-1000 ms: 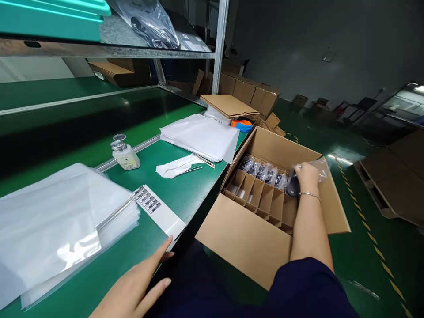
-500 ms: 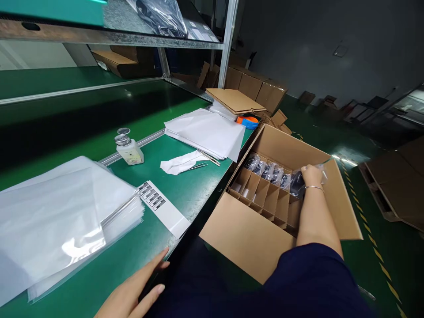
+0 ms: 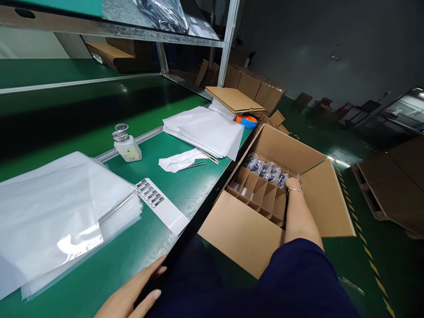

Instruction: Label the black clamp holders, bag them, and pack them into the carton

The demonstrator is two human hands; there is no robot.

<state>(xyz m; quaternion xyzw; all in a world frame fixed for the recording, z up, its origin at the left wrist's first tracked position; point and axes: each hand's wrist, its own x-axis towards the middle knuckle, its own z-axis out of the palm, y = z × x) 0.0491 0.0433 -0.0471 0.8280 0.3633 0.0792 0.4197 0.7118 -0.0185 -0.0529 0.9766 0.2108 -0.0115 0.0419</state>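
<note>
My right hand [image 3: 293, 183] reaches into an open cardboard box [image 3: 243, 236], its fingers closed at the right end of the far row of compartments. A bit of clear plastic shows beside the fingers; the dark bagged item they hold is mostly hidden. Several dark items in clear plastic bags [image 3: 265, 170] stand in that row, left of my hand. Cardboard dividers [image 3: 261, 194] split the box, and pale pieces lie low in some near compartments. By the bench's front edge my left hand [image 3: 132, 289] rests with fingers apart, holding nothing.
On the green bench [image 3: 159, 194] lie clear plastic bags [image 3: 66, 212], a label strip [image 3: 162, 205], a pump bottle [image 3: 127, 148], tweezers [image 3: 195, 164] on a white cloth [image 3: 179, 161], and white sheets [image 3: 205, 130]. A metal shelf post [image 3: 228, 44] rises behind.
My right hand has gone lower into the box, taking the dark bagged item down into the right end compartment. My left hand stays at the bench edge. The view has shifted slightly.
</note>
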